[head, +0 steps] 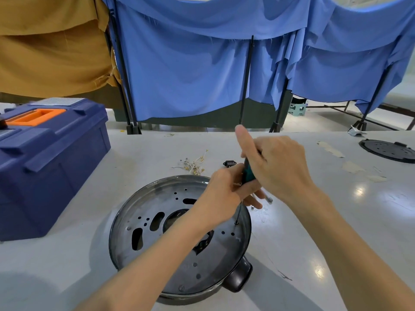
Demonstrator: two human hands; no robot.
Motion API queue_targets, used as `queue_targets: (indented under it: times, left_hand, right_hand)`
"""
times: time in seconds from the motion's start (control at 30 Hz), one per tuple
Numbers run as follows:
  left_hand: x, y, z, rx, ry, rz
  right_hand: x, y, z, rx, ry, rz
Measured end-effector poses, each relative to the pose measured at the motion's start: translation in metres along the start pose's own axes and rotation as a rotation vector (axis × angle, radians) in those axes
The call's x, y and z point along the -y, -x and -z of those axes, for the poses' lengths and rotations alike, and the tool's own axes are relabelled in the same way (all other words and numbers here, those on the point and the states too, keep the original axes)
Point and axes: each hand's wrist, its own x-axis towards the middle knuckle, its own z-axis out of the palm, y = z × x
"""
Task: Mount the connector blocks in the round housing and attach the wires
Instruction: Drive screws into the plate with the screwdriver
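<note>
A round housing (157,212) sits near the front edge of a grey table (350,232). The right hand (276,167) grips a green-handled screwdriver (248,173), thumb raised; its tip touches the housing's plate by the right rim. The left hand (221,196) curls its fingers around the shaft. Behind the housing lie loose wires (194,163) and 1 black connector block (229,163) - a blue toolbox (51,153) stands at the left edge.

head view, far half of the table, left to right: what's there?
Blue toolbox → wire bundle → small black connector block → right hand gripping the screwdriver → round black plate.
</note>
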Motion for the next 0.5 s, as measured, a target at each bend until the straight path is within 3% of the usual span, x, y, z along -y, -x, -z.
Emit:
queue_targets:
  times: [0.17,0.23,0.3,0.4,0.5]
  left_hand:
    - [0.001,-0.004,0.004,0.048,0.070,0.003]
    - [0.004,-0.005,0.006,0.062,0.086,-0.030]
    - [0.012,-0.003,0.004,0.043,0.103,0.014]
    - [0.019,0.000,0.000,-0.114,0.069,0.009]
    - [0.023,0.001,-0.001,-0.224,-0.057,-0.087]
  right_hand:
    - [0.000,-0.027,0.000,0.288,-0.978,-0.255]
    - [0.007,-0.027,-0.003,0.417,-1.169,-0.360]
    - [0.014,-0.025,-0.008,0.427,-1.261,-0.417]
    - [0.025,-0.020,-0.019,0.167,-1.188,-0.458]
    - [0.037,-0.011,-0.033,-0.229,-0.864,-0.458]
